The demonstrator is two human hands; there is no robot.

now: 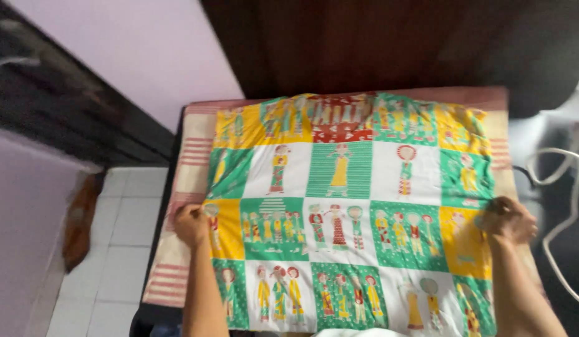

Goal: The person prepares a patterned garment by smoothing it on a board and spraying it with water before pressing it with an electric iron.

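A patchwork cloth (352,206) with green, yellow, white and red squares printed with small figures lies spread over a table. My left hand (191,224) grips its left edge, fingers closed on the fabric. At the right edge, my right hand (508,219) is closed on the fabric too. Both forearms reach in from the bottom of the head view.
Under the cloth lies a cream cover with red stripes (191,153) on the table. A white cable (567,206) curls at the right. White floor tiles (117,249) show at the left, beside a pale wall (27,224). Dark wood (377,43) stands behind.
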